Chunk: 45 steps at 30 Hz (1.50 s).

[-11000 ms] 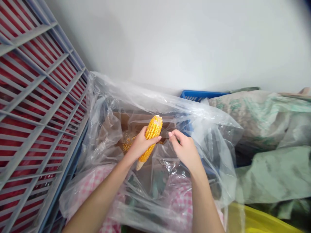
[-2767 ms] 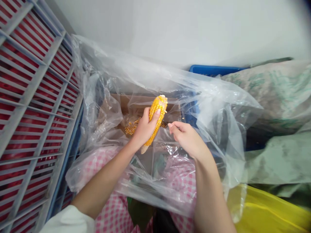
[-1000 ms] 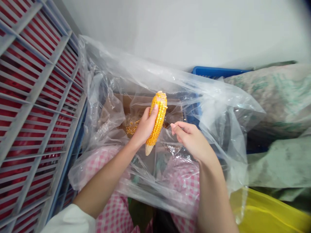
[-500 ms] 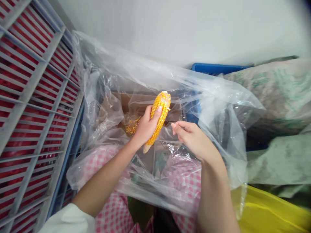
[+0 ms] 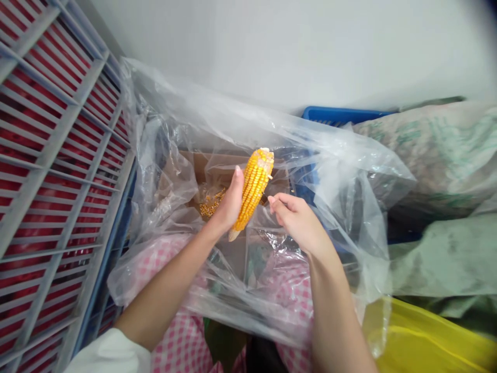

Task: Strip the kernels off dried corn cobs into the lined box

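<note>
Hands work close together at mid-frame: the left hand (image 5: pixel 229 203) is clamped round the lower half of the corn cob (image 5: pixel 254 181), tilting its blunt end up, while the right hand (image 5: pixel 298 224) hangs just right of it, fingers curled to the thumb. The cob, fully rowed with orange-yellow kernels above a pale pointed stub, sits over the clear plastic bag (image 5: pixel 341 171), near loose kernels (image 5: pixel 212 204).

The long yellow-orange ear of dried corn (image 5: pixel 253 187) carries tight, full rows of kernels. It stands nearly upright in mid-scene, leaning right, with its blunt end far and high and its pale pointed stub near and low. The left hand (image 5: pixel 229 203) clasps its left side.
</note>
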{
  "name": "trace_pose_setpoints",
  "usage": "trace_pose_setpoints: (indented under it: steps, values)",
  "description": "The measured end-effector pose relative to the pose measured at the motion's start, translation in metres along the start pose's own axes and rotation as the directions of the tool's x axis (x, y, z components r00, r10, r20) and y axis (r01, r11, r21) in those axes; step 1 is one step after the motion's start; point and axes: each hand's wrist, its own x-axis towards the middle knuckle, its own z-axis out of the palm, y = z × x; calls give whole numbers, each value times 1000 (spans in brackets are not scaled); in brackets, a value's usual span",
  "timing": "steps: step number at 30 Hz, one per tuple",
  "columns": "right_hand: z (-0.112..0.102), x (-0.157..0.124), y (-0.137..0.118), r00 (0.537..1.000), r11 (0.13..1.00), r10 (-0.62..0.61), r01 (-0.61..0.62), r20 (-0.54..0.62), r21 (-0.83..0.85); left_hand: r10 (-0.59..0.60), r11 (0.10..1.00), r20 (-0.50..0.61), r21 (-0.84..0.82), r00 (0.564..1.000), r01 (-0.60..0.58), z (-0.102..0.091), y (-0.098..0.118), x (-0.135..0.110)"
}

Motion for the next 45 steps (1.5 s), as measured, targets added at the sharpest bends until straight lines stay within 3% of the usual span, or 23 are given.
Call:
trace_pose_setpoints:
  steps: [5, 8, 11, 15, 20, 22, 26, 28, 32, 36, 45]
  values:
    - [-13, -7, -6, 999, 1000, -21, 22, 25, -9, -121, 922, 265, -328, 957, 208, -18, 13, 3]
    - [-22, -10, -6, 997, 999, -28, 26, 68, 34, -156, 791, 472, -466, 868, 396, -27, 17, 4]
    - [-25, -10, -5, 995, 997, -43, 37, 87, 73, -93, 628, 617, -573, 782, 527, -32, 17, 6]
    - [-26, -11, -4, 994, 995, -43, 34, 96, 97, -73, 524, 650, -621, 757, 584, -34, 16, 6]
    - [-26, -12, -6, 994, 997, -48, 41, 98, 72, -96, 524, 639, -619, 763, 584, -34, 18, 5]
    - [-23, -11, -6, 995, 998, -57, 54, 86, 34, -114, 555, 612, -615, 783, 561, -31, 17, 6]
    - [-16, -8, -4, 998, 995, -40, 43, 37, -88, -195, 664, 434, -602, 879, 444, -21, 9, 9]
    - [-14, -6, -3, 1000, 992, -17, 20, 20, -128, -198, 720, 371, -573, 907, 392, -17, 5, 9]
    - [-11, -5, -5, 999, 990, -17, 21, 29, -142, -192, 819, 352, -457, 916, 347, -11, 1, 5]
    - [-6, -5, -6, 999, 993, -11, 17, 48, -121, -185, 935, 201, -267, 962, 235, -6, -3, 1]
    - [35, 12, 2, 975, 974, -25, -26, -220, -226, -147, 952, -112, -285, 983, 110, 6, -18, 10]
